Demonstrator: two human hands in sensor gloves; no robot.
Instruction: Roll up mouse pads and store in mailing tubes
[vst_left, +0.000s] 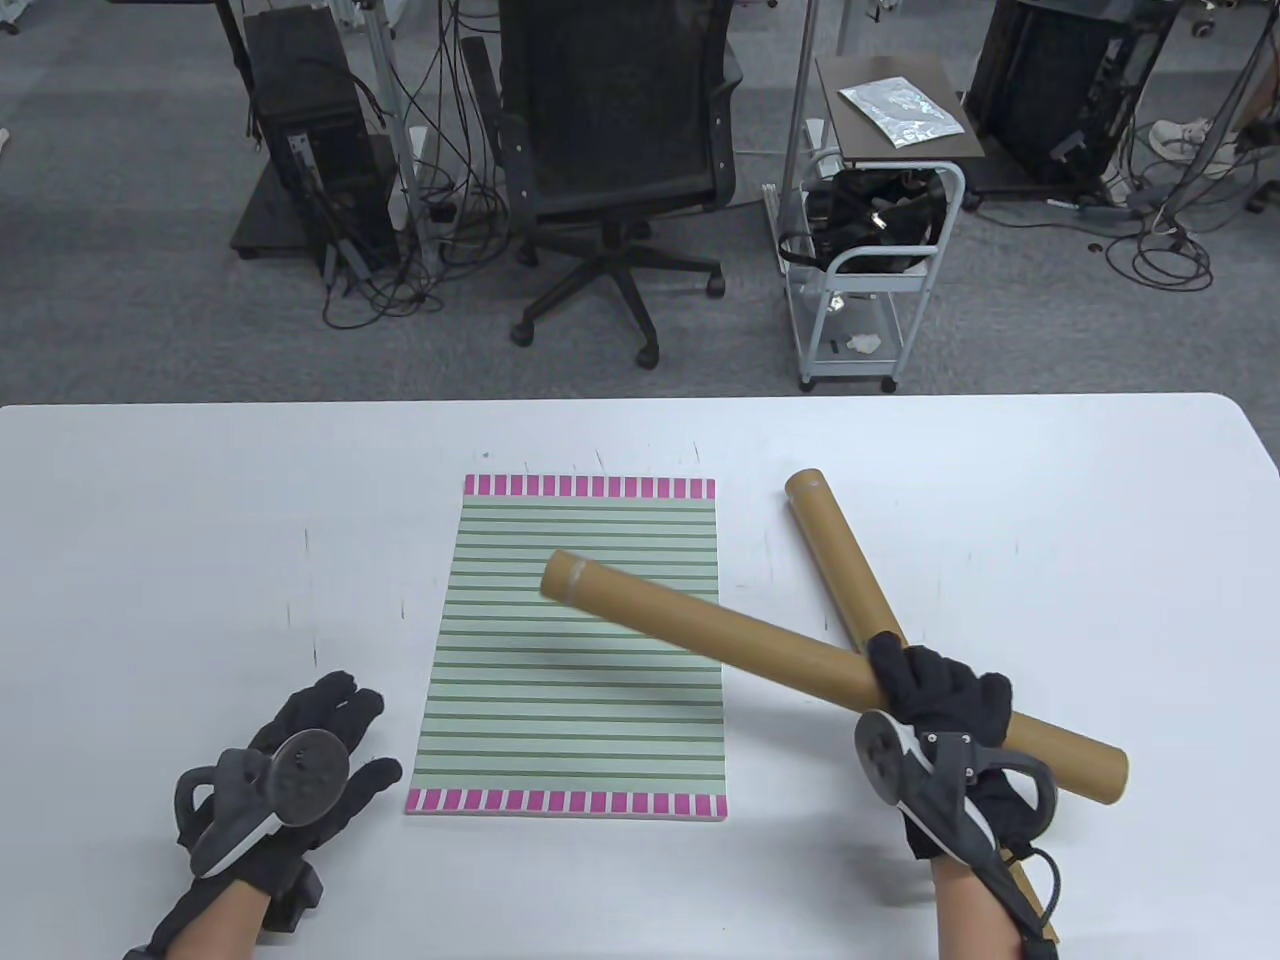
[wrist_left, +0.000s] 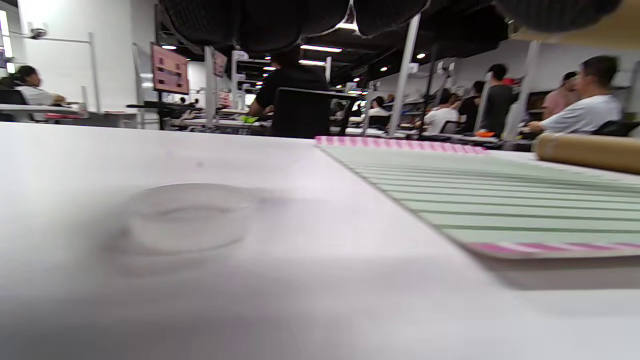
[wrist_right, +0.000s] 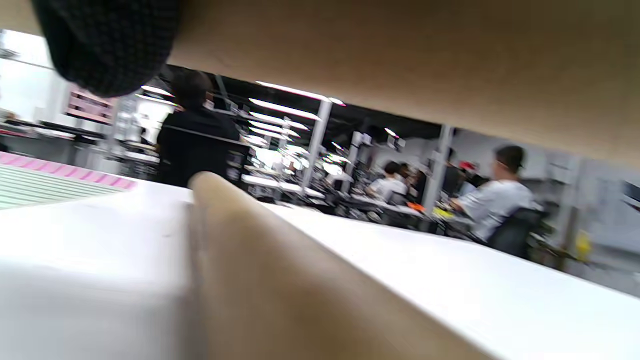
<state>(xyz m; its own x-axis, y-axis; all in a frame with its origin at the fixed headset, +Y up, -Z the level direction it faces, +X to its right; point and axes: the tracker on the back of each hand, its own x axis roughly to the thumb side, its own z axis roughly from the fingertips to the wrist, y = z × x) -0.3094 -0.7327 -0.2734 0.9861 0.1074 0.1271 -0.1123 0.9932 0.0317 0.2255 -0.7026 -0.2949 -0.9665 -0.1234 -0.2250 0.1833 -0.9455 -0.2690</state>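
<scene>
A green striped mouse pad (vst_left: 575, 645) with pink checked ends lies flat in the middle of the white table (vst_left: 150, 520). My right hand (vst_left: 935, 700) grips a brown mailing tube (vst_left: 720, 630) and holds it above the table, its far end over the pad. The tube fills the top of the right wrist view (wrist_right: 425, 60). A second brown tube (vst_left: 840, 565) lies on the table under it, also in the right wrist view (wrist_right: 260, 280). My left hand (vst_left: 325, 735) rests on the table left of the pad with fingers spread, holding nothing. The left wrist view shows the pad (wrist_left: 500, 200).
A small clear round lid or dish (wrist_left: 187, 215) lies on the table near my left hand, blurred. Beyond the far table edge stand an office chair (vst_left: 615, 150) and a small white cart (vst_left: 870, 260).
</scene>
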